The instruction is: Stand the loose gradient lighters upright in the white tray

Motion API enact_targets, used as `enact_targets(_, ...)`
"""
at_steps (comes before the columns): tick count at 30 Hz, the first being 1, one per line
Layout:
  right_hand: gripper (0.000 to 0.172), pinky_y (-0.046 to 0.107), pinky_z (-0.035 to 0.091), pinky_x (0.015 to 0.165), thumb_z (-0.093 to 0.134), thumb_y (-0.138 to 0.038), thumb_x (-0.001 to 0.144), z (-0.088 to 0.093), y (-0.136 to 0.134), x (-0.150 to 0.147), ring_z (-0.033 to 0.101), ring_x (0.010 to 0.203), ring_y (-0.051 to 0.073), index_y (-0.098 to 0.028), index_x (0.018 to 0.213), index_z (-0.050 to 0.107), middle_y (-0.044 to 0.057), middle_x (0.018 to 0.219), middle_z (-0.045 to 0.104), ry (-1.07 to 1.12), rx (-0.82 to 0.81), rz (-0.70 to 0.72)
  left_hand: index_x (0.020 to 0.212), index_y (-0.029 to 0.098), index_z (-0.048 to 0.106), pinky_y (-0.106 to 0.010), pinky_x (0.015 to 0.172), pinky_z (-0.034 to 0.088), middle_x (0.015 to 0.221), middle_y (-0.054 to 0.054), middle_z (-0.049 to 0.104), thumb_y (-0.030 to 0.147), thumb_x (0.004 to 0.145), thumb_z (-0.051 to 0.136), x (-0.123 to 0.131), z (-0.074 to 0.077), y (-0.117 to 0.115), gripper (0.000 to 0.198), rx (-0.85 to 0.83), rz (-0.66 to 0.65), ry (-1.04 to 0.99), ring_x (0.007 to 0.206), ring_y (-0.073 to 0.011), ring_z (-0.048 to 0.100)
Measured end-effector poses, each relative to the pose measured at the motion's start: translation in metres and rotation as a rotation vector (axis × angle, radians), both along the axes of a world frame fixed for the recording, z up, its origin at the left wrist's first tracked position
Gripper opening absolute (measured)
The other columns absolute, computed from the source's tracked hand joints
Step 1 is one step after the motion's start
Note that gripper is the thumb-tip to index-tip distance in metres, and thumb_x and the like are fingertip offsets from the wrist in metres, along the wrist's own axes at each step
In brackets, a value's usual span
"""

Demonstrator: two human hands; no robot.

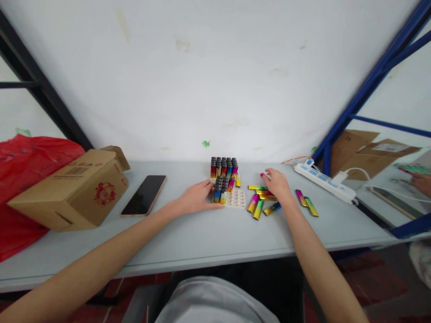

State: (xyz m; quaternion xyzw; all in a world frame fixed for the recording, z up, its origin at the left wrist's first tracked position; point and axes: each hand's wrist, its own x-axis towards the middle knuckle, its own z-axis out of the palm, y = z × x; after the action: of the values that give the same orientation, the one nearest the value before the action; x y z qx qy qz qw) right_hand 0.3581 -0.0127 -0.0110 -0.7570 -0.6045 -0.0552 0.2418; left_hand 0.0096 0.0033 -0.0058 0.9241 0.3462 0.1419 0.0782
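Observation:
My left hand (199,197) is at the left side of a white tray with round holes (236,200), its thumb along the front edge and its fingers by the rear, holding it. Black-topped lighters with shiny coloured bodies (220,190) stand upright in its left part. More upright lighters (224,167) form a block behind. My right hand (276,184) is above the loose pieces, fingertips closed on a small pink-ended piece (262,174), seemingly a lighter shell, mostly hidden. Below lie several metallic lighter shells (258,209) in pink, green, gold and blue.
Two more shells (311,207) lie right of my right forearm. A white power strip (325,181) with cables is farther right. To the left are a phone (144,195), a cardboard box (72,188) and a red plastic bag (30,157). Another person's hand (422,183) shows at the far right.

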Motion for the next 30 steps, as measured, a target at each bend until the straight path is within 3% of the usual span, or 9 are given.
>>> enact_targets(7,0.030,0.048,0.050,0.093,0.052,-0.025,0.097,0.015,-0.019,0.024,0.065,0.113,0.035,-0.020,0.118,0.072,0.020,0.119,0.070,-0.014,-0.043,-0.286,0.113,0.020,0.059,-0.041,0.091,0.053,0.116,-0.010,0.064,0.084,0.081,0.059,0.000,-0.003,-0.001,0.071,0.015,0.019,-0.015,0.103,-0.0314,0.067)
enact_targets(10,0.029,0.052,0.050,0.094,0.056,-0.024,0.094,0.016,-0.025,0.042,0.066,0.115,0.037,-0.021,0.118,0.073,0.020,0.120,0.070,0.075,-0.189,-0.400,0.113,0.021,0.059,-0.041,0.090,0.054,0.115,-0.010,0.065,0.084,0.081,0.060,0.000,-0.003,-0.001,0.071,0.013,0.027,-0.012,0.102,-0.0313,0.067)
enact_targets(13,0.031,0.051,0.051,0.092,0.063,-0.032,0.091,0.013,-0.025,0.051,0.067,0.114,0.037,-0.021,0.118,0.073,0.020,0.120,0.071,0.130,-0.321,-0.424,0.112,0.021,0.059,-0.041,0.089,0.054,0.115,-0.009,0.065,0.084,0.080,0.060,0.000,-0.003,-0.001,0.070,0.020,0.033,-0.008,0.101,-0.0310,0.068)
enact_targets(17,0.043,0.047,0.052,0.092,0.070,-0.040,0.086,0.007,-0.023,0.052,0.067,0.115,0.036,-0.019,0.124,0.071,0.021,0.123,0.070,0.088,-0.316,-0.409,0.111,0.021,0.059,-0.040,0.090,0.054,0.113,-0.009,0.065,0.082,0.083,0.058,0.000,-0.004,-0.001,0.066,0.050,0.025,0.002,0.101,-0.0299,0.067)
enact_targets(21,0.030,0.044,0.049,0.096,0.065,-0.030,0.089,0.007,-0.019,0.052,0.065,0.116,0.037,-0.012,0.112,0.074,0.024,0.116,0.072,0.072,-0.233,-0.340,0.112,0.021,0.059,-0.041,0.093,0.053,0.114,-0.009,0.064,0.079,0.086,0.057,0.000,-0.007,-0.003,0.063,0.094,0.029,-0.012,0.104,-0.0300,0.066)
enact_targets(24,0.024,0.038,0.050,0.093,0.055,-0.030,0.094,0.012,-0.016,0.046,0.067,0.111,0.031,-0.014,0.104,0.071,0.018,0.106,0.073,0.143,-0.085,-0.209,0.111,0.021,0.060,-0.042,0.093,0.053,0.113,-0.009,0.064,0.078,0.086,0.057,0.000,-0.007,-0.005,0.062,0.105,0.034,-0.010,0.103,-0.0300,0.066)
enact_targets(27,0.026,0.031,0.054,0.071,0.054,-0.042,0.094,0.019,-0.017,0.027,0.068,0.080,0.021,-0.019,0.105,0.062,0.007,0.093,0.068,0.597,0.150,0.045,0.110,0.021,0.059,-0.042,0.093,0.053,0.113,-0.009,0.063,0.078,0.087,0.058,0.001,-0.006,-0.007,0.062,0.105,0.033,-0.004,0.103,-0.0299,0.066)
enact_targets(30,0.035,0.021,0.037,0.045,0.059,-0.055,0.089,0.027,-0.022,0.002,0.047,0.050,0.010,-0.025,0.105,0.055,-0.003,0.078,0.058,1.049,0.173,0.277,0.110,0.020,0.059,-0.042,0.093,0.053,0.113,-0.009,0.063,0.077,0.086,0.059,0.001,-0.005,-0.008,0.062,0.102,0.043,-0.005,0.102,-0.0296,0.066)
